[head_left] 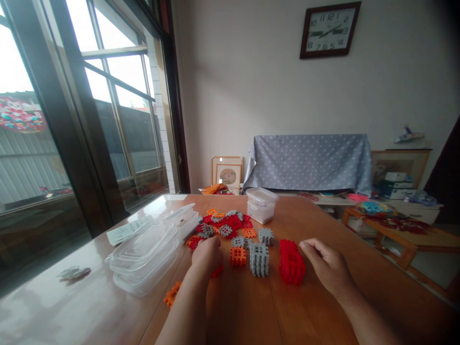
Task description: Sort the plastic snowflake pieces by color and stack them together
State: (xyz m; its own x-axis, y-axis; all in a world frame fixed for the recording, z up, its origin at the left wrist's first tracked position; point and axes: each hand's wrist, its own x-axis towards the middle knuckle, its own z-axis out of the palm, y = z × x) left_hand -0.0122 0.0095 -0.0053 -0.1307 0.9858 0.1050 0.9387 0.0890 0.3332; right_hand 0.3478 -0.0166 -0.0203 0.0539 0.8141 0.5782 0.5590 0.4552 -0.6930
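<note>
My left hand (pixel 207 256) is closed, fingers curled down at the near edge of a loose pile of red, grey and orange plastic lattice building pieces (pixel 226 225). Whatever it grips is hidden, and a bit of red piece (pixel 217 271) shows beside it. My right hand (pixel 328 263) has its fingers curled in, thumb close to the right side of a red stack of pieces (pixel 292 262); nothing shows in it. Between the hands stand a taller grey stack (pixel 259 260), a small orange stack (pixel 237 257) and a smaller grey stack (pixel 266 236).
Clear plastic boxes with lids (pixel 143 258) stand on the left of the wooden table (pixel 247 311). Another clear box (pixel 261 208) is behind the pile. A paper sheet (pixel 125 231), a crumpled plastic bag (pixel 74 272) and an orange piece (pixel 172 293) also lie there.
</note>
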